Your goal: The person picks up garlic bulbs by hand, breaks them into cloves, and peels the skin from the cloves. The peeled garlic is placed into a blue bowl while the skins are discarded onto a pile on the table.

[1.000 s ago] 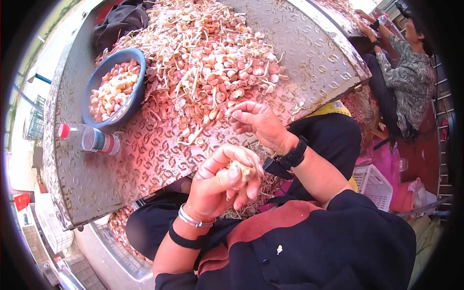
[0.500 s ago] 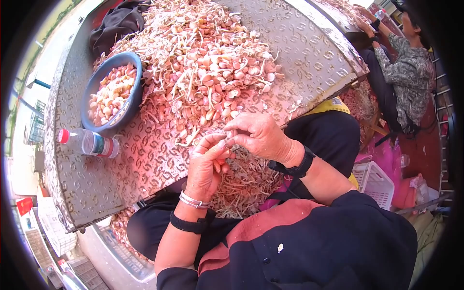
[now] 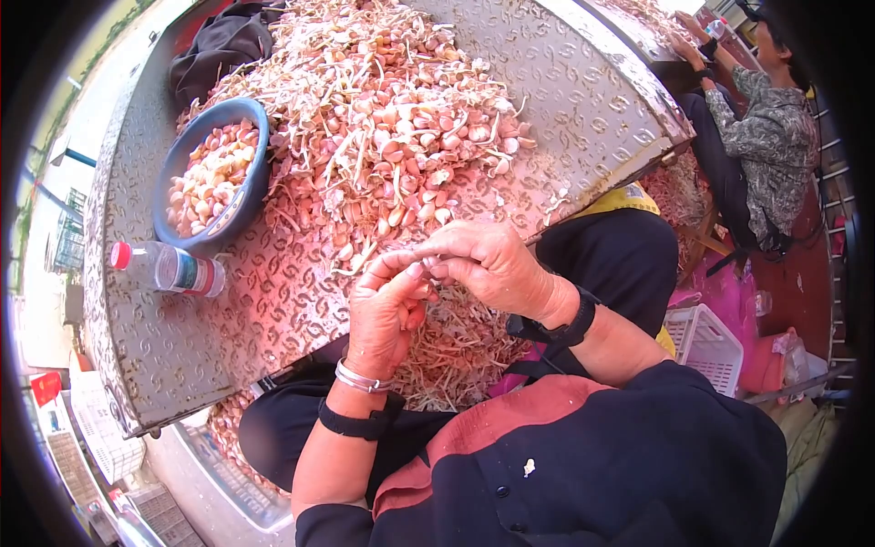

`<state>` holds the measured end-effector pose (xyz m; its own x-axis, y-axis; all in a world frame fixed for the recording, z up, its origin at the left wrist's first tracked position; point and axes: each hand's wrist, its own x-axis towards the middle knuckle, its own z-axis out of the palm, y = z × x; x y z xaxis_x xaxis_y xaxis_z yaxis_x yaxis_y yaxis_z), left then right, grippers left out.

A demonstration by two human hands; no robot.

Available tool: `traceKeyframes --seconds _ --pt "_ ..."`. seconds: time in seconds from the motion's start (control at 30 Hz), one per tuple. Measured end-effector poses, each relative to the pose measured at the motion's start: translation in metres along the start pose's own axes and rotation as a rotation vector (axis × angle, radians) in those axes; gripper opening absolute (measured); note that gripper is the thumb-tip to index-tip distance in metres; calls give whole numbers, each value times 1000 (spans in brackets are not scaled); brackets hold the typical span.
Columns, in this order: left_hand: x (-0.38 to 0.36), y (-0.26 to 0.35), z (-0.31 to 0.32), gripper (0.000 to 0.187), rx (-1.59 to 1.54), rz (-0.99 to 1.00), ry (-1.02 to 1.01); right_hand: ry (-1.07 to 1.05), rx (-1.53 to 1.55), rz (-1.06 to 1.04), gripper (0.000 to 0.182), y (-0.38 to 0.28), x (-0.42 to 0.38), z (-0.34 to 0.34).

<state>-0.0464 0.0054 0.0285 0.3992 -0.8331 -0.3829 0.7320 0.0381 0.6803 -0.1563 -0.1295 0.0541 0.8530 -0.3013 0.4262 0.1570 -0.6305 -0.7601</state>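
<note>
My left hand (image 3: 387,305) and my right hand (image 3: 488,264) meet fingertip to fingertip just off the front edge of the metal table. Both are closed in a pinch on a small garlic clove (image 3: 429,263), mostly covered by the fingers. Beyond them a large heap of garlic cloves (image 3: 401,137), mixed with dry skins and stalks, lies on the table. A blue bowl (image 3: 262,169) of cloves stands left of the heap. Below my hands, a pile of dry garlic skins and stalks (image 3: 465,346) lies between my legs.
A plastic bottle with a red cap (image 3: 187,272) lies on the textured metal table (image 3: 246,337). Dark cloth (image 3: 219,59) sits at the back left. At right are a white crate (image 3: 704,346) and a seated person (image 3: 770,137) at another garlic pile.
My right hand has shifted slightly left and down, bringing its fingertips against those of my left hand. My left hand stays nearly in place, its fingers curled closer.
</note>
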Motion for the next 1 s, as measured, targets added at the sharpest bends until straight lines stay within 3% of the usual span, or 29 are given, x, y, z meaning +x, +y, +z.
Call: traceKeyframes --seconds 0.07,0.2,0.27,0.33,0.4,0.47,0.53,0.63,0.73,0.87,0.93,1.0 --pt "-3 0 5 13 19 25 9 80 296 324 20 -7 -3 4" --pt "-22 15 25 14 35 138 -12 165 653 465 18 -15 -9 2" --pt "-38 22 33 15 111 304 -107 116 321 -20 16 -40 2 -20" --pt "-56 30 34 16 376 537 -251 81 398 -66 15 -66 -2 -31" --pt "-75 46 49 16 455 683 -416 25 499 -267 15 -90 1 -46" --pt "-86 46 68 16 302 823 -595 53 501 -595 13 -101 1 -47" --pt "-89 57 83 13 276 957 -838 -117 716 -638 4 -115 7 -62" --pt "-104 64 95 6 214 1012 -763 293 697 -704 11 -138 3 -38" --pt "-113 61 98 5 271 1081 -613 271 717 -657 12 -141 6 -39" --pt "-110 61 94 7 253 1068 -691 294 724 -614 13 -141 6 -41" --pt "-115 62 91 5 260 1026 -684 89 720 -602 14 -140 5 -51" --pt "-116 62 89 5 266 991 -681 128 699 -596 13 -142 6 -47"
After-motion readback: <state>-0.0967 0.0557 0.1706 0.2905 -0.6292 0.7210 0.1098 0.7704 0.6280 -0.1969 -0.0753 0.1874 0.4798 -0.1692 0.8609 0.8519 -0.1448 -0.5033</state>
